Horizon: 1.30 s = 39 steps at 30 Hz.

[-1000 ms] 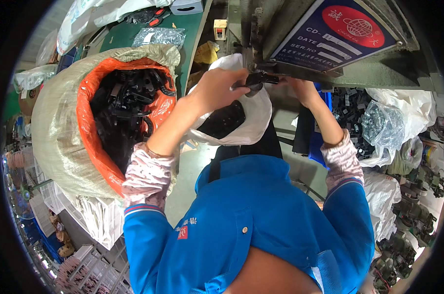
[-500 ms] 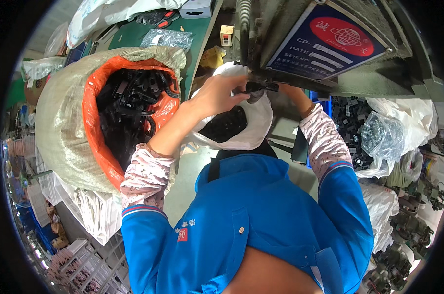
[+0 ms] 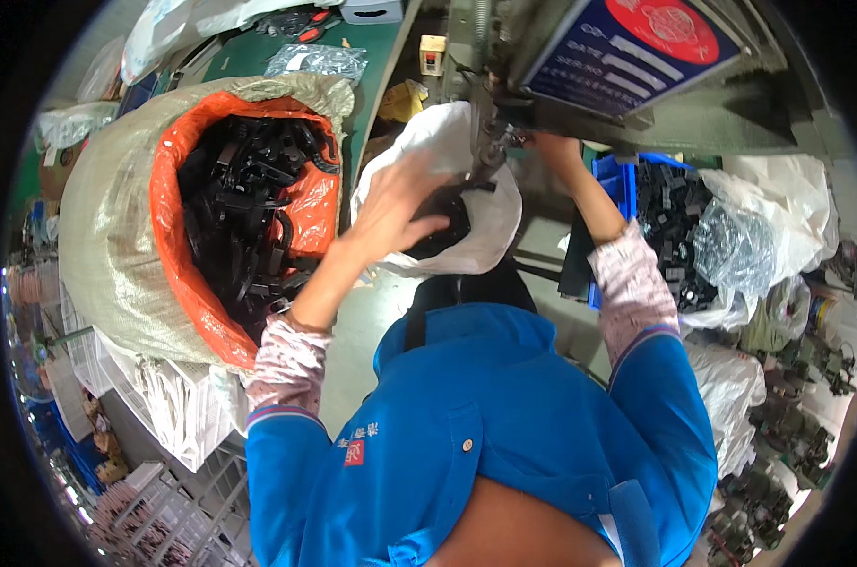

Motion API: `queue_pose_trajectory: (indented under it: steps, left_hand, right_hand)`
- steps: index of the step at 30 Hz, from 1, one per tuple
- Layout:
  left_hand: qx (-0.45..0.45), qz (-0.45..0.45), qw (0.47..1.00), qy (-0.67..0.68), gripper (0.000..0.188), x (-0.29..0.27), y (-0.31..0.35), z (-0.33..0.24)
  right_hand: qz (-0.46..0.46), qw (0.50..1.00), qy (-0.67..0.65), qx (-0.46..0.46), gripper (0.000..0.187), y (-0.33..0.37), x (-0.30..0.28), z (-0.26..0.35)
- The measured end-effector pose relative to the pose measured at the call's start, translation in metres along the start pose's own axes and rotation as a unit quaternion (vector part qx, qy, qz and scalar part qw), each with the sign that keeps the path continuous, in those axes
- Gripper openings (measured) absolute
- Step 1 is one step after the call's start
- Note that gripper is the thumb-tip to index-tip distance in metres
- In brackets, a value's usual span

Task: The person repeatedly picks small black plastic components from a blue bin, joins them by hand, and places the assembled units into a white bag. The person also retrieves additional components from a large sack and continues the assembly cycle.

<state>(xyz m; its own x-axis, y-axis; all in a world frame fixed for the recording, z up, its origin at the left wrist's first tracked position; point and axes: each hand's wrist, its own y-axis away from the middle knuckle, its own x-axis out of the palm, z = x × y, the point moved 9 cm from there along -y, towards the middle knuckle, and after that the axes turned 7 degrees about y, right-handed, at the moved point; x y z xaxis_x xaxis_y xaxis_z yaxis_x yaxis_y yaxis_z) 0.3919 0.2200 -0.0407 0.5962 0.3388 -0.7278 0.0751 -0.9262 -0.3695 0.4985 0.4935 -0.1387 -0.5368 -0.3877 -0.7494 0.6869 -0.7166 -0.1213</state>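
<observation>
My left hand (image 3: 397, 203) hovers over the white sack (image 3: 496, 227), its thumb stretched away from the blurred fingers and nothing visible in it. Inside that sack lie black parts (image 3: 442, 227). Just above the sack's mouth hangs the metal tooling (image 3: 490, 156) of a machine. Beside this tooling is my right hand (image 3: 556, 153), its fingers partly covered by the machine body and too unclear to show whether they hold anything. To the left of my left arm stands a large woven bag (image 3: 107, 236) with an orange liner (image 3: 178, 260), full of black plastic pieces (image 3: 244, 180).
A heavy machine body with a blue plate (image 3: 627, 57) overhangs at the upper right. Beyond my right forearm, a blue bin (image 3: 615, 184) holds small dark parts (image 3: 669, 217), with a clear bag of metal pieces (image 3: 740, 250) beside them. A green table (image 3: 381, 71) runs behind the sacks.
The black piece at the tooling between my hands is no longer seen there. My left hand has drawn back left and down, its fingers spreading. The right hand has shifted slightly up.
</observation>
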Motion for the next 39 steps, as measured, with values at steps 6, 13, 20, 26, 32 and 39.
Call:
queue_pose_trajectory:
  steps: [6,13,20,26,32,39]
  left_hand:
    - [-0.21,-0.031,0.959,0.191,0.034,0.071,0.093,0.011]
    - [-0.271,-0.091,0.934,0.212,0.022,0.09,0.111,-0.026]
    - [-0.399,-0.162,0.875,0.22,0.017,0.049,0.15,0.017]
    - [-0.421,-0.221,0.851,0.224,0.016,0.002,0.178,0.077]
    - [-0.425,-0.206,0.847,0.243,0.016,-0.022,0.184,0.102]
    - [-0.47,-0.214,0.82,0.247,0.017,-0.042,0.225,0.105]
  right_hand:
    - [0.103,0.873,-0.468,0.094,0.013,0.062,-0.032,0.097]
    - [0.203,0.859,-0.455,0.121,0.014,0.053,-0.026,0.112]
    - [0.08,0.924,-0.373,0.023,0.019,0.056,-0.027,0.106]
    - [-0.035,0.945,-0.319,-0.069,0.023,0.116,-0.011,0.102]
    - [-0.035,0.974,-0.144,-0.169,0.017,-0.01,0.13,0.199]
    - [0.031,0.962,0.064,-0.263,0.045,-0.182,0.29,0.184]
